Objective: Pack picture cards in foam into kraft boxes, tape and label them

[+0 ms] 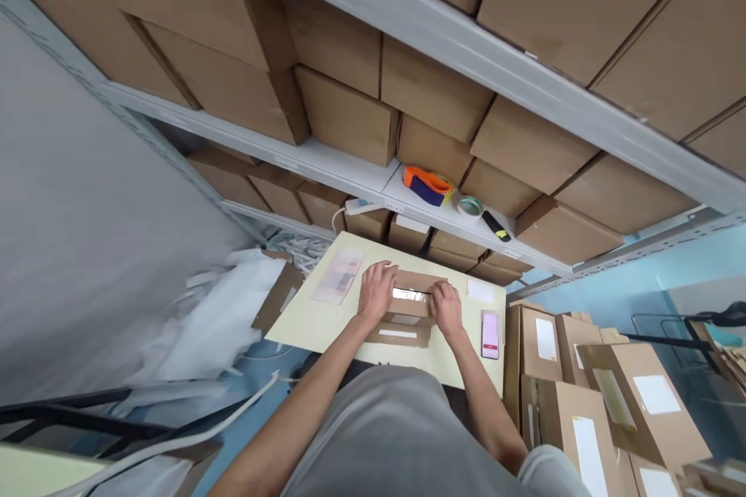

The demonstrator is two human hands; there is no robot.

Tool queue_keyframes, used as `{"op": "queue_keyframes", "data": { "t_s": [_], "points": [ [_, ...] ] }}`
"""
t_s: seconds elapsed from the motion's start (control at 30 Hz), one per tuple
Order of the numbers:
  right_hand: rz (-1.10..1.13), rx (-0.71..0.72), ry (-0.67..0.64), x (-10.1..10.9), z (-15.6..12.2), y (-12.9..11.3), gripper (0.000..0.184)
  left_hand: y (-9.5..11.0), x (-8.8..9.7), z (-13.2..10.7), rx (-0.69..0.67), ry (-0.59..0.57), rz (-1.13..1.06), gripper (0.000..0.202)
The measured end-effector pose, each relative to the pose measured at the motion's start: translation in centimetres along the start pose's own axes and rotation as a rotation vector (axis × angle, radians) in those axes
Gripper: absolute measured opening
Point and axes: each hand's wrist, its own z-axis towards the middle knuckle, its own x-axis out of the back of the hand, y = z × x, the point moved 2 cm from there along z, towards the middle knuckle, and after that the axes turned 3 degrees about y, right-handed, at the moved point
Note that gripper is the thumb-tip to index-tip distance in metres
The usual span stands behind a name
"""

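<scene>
A small open cardboard box (408, 311) lies on the pale yellow table (308, 318), with a shiny item inside it between my hands. My left hand (376, 289) rests on the box's left flap, fingers curled down over it. My right hand (446, 304) presses on the right flap, fingers bent. The near flap with a white label strip (398, 334) lies flat toward me.
A phone with a pink screen (490, 334) lies right of the box, a plastic sleeve (338, 276) to the left. The shelf behind holds a tape dispenser (428, 185), a tape roll (469, 206) and cardboard boxes. Labelled boxes (606, 396) are stacked at right, white packing material (227, 311) at left.
</scene>
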Motion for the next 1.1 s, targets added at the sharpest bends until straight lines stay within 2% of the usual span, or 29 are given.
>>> {"op": "queue_keyframes", "data": {
  "t_s": [0.07,0.17,0.23,0.3,0.37,0.43,0.5,0.6,0.73,0.83,0.9,0.97,1.1],
  "points": [
    [-0.009,0.076,0.093,2.2,4.3,-0.9,0.033,2.1,1.4,3.0,-0.019,0.079,-0.045,0.031],
    [-0.018,0.145,0.288,7.1,12.9,-2.8,0.038,5.8,4.0,8.2,-0.061,0.194,-0.116,0.030],
    [-0.017,0.171,0.315,9.9,18.8,-4.2,0.045,8.0,5.6,11.4,-0.064,0.275,-0.163,0.027],
    [-0.036,0.134,0.236,11.6,23.8,-5.4,0.053,9.9,7.0,13.6,-0.070,0.356,-0.211,0.023],
    [-0.087,0.045,0.058,11.8,27.3,-6.1,0.054,11.2,8.1,14.8,-0.080,0.409,-0.255,0.020],
    [-0.132,-0.031,-0.110,11.0,29.2,-6.5,0.052,11.8,8.7,14.8,-0.083,0.425,-0.285,0.017],
    [-0.160,-0.083,-0.196,9.9,30.0,-6.5,0.054,11.7,8.9,13.9,-0.067,0.411,-0.291,0.016],
    [-0.182,-0.128,-0.196,9.0,30.4,-6.5,0.055,11.2,8.2,11.3,-0.021,0.352,-0.274,0.024],
    [-0.153,-0.195,-0.241,9.5,30.9,-6.1,0.052,11.3,6.5,7.3,0.001,0.245,-0.299,0.024],
    [-0.033,-0.175,-0.210,10.2,28.9,-5.8,0.049,11.0,6.1,4.7,0.036,0.226,-0.363,0.019],
    [0.161,-0.159,-0.132,10.2,25.2,-5.8,0.048,10.4,6.6,3.0,0.100,0.248,-0.413,0.015],
    [0.466,-0.175,-0.082,9.8,19.7,-6.2,0.052,9.6,7.5,1.1,0.167,0.272,-0.472,0.012],
    [1.060,-0.307,-0.108,8.4,8.3,-8.9,0.066,9.1,9.1,-2.7,0.222,0.228,-0.590,0.018]
  ]
}}
